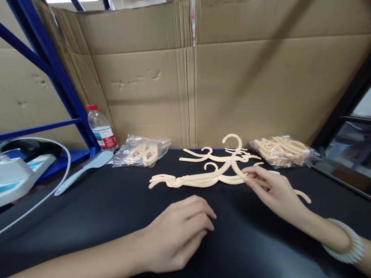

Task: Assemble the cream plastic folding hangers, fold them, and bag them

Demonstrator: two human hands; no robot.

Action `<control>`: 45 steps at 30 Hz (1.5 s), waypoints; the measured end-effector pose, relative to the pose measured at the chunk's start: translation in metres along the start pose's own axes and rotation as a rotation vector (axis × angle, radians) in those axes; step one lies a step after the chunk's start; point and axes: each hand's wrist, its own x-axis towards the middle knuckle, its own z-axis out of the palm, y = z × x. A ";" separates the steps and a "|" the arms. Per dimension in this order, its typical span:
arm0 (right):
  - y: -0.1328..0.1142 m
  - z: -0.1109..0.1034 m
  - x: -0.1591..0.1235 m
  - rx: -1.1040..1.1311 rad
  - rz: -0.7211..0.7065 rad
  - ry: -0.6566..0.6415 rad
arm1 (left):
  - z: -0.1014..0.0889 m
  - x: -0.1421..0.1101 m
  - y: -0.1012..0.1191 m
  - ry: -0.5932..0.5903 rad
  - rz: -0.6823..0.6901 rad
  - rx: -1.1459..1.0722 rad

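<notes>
Hangers (199, 183) scattered over a smooth black tabletop (101, 220)

Far left sits a glossy white power strip (31, 172), then a pale blue hairbrush (82, 170) and a clear bottle (100, 129) capped in red. Crinkled film wraps the left packet (142, 153) of curved hangers. The left hand (182, 231) has its fingers loosely bent, slightly apart. Mid-table, slender hooked hangers lie overlapping; one tilted cream hanger (232, 159), hook upward, is pinched between thumb and fingers of the right hand (274, 189). Beyond lies the shiny right packet (284, 150); a ribbed, pale bracelet (346, 241) circles that wrist.
</notes>
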 end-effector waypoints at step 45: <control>0.031 0.015 -0.002 -0.181 -0.133 -0.286 | 0.000 0.002 -0.019 -0.197 -0.165 0.437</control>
